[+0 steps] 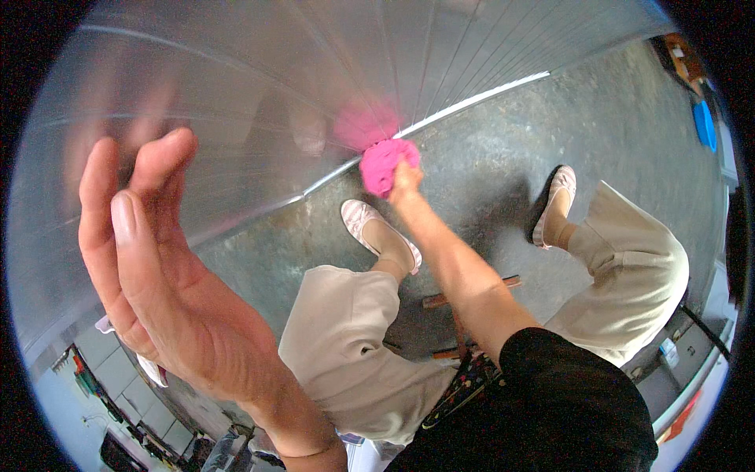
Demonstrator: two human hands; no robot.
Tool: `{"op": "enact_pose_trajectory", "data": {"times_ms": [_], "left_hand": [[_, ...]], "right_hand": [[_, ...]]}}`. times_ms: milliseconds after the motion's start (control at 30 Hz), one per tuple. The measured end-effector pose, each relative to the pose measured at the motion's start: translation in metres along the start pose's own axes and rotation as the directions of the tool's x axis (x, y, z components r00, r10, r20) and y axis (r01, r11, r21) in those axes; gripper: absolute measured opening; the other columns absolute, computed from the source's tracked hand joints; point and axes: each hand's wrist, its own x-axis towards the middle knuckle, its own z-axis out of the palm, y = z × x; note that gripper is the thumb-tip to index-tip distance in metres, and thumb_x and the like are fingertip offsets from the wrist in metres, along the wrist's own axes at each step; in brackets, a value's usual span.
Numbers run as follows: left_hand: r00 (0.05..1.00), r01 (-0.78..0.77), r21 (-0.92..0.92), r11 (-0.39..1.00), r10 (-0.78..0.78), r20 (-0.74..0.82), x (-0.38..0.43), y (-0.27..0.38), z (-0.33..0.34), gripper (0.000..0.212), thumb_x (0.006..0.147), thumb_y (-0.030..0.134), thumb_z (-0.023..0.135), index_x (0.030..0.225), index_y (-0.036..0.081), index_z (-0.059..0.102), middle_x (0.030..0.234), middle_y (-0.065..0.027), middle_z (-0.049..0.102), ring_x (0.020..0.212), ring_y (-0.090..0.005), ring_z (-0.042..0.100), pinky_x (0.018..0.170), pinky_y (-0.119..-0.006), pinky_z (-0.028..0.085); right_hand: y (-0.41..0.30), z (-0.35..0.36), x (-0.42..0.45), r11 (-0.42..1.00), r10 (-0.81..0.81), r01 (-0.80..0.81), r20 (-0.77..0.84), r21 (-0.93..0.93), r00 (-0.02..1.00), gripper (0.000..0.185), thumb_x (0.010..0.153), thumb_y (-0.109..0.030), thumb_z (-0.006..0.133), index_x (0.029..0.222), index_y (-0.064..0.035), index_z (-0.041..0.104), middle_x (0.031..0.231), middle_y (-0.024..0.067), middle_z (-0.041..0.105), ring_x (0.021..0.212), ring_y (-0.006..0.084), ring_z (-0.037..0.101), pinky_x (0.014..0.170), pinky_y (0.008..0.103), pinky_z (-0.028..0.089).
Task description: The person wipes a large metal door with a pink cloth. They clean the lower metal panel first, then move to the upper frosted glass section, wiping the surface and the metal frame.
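A bunched pink cloth [386, 165] is in my right hand [406, 180], low down at the bottom edge of a shiny ribbed metal panel [283, 76]. The cloth's pink reflection shows in the panel just above it. My left hand [177, 289] is raised large and close on the left side, its fingers bent and apart with nothing in them. Its fingertips are in front of the panel, which mirrors them dimly; whether they touch it I cannot tell. A bright metal strip [483, 103] runs along the panel's lower edge.
The grey concrete floor [472, 159] stretches below the panel. My striped shoes [377, 227] stand apart on it. Under me is a low wooden stool [436, 301], partly hidden. A blue plastic container [705, 125] lies at the far right. Tools hang along the wall [85, 374] at lower left.
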Motion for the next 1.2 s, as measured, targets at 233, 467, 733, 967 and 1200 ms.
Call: {"op": "enact_pose_trajectory", "data": {"times_ms": [233,467,733,967,1200], "left_hand": [[1.000,-0.015,0.054,0.998,0.015,-0.006,-0.002,-0.008,0.001,0.041,0.097,0.017,0.040,0.128,-0.009,0.041,0.110,-0.0204,0.061,0.107,-0.0280,0.058,0.101,-0.040,0.040],[0.996,-0.090,0.075,0.993,0.090,-0.004,-0.004,-0.012,0.002,0.036,0.097,0.013,0.041,0.127,-0.007,0.044,0.107,-0.0185,0.062,0.106,-0.0251,0.059,0.099,-0.038,0.043],[0.997,-0.027,0.055,0.998,0.031,-0.071,-0.005,-0.006,0.016,0.034,0.097,0.013,0.044,0.125,-0.006,0.046,0.106,-0.0159,0.063,0.105,-0.0227,0.058,0.099,-0.036,0.043],[0.972,0.004,-0.010,1.000,-0.006,-0.235,0.002,-0.010,0.034,0.030,0.095,0.017,0.050,0.118,-0.001,0.054,0.099,-0.0084,0.064,0.095,-0.0152,0.059,0.080,-0.025,0.042],[0.945,-0.055,0.055,0.997,0.070,-0.320,-0.002,-0.028,0.048,0.032,0.096,0.013,0.044,0.124,-0.004,0.047,0.102,-0.0108,0.061,0.096,-0.0171,0.058,0.095,-0.031,0.043]], "right_hand": [[0.137,0.021,-0.098,0.675,0.315,-0.112,0.147,-0.730,0.938,0.030,0.083,-0.021,0.065,0.103,0.0011,0.062,0.089,0.0134,0.064,0.074,0.0230,0.060,0.058,0.0402,0.050],[0.061,0.014,-0.025,0.818,0.369,-0.273,0.097,-0.507,0.924,0.019,0.079,-0.008,0.065,0.092,0.0038,0.063,0.088,0.0120,0.065,0.076,0.0206,0.062,0.061,0.0401,0.052],[-0.167,-0.031,0.100,0.978,-0.152,0.180,0.225,-0.108,0.962,0.023,0.087,-0.001,0.051,0.109,-0.0044,0.059,0.094,0.0063,0.063,0.083,0.0203,0.063,0.071,0.0380,0.056],[-0.165,-0.043,0.167,0.888,-0.414,0.409,0.024,-0.208,0.910,0.035,0.082,-0.005,0.063,0.114,-0.0025,0.049,0.104,0.0085,0.060,0.093,0.0191,0.058,0.078,0.0360,0.051],[-0.141,-0.038,0.122,0.813,-0.179,0.239,0.161,-0.531,0.970,0.034,0.077,-0.005,0.065,0.111,-0.0015,0.059,0.100,0.0079,0.064,0.089,0.0157,0.060,0.076,0.0306,0.051]]}}
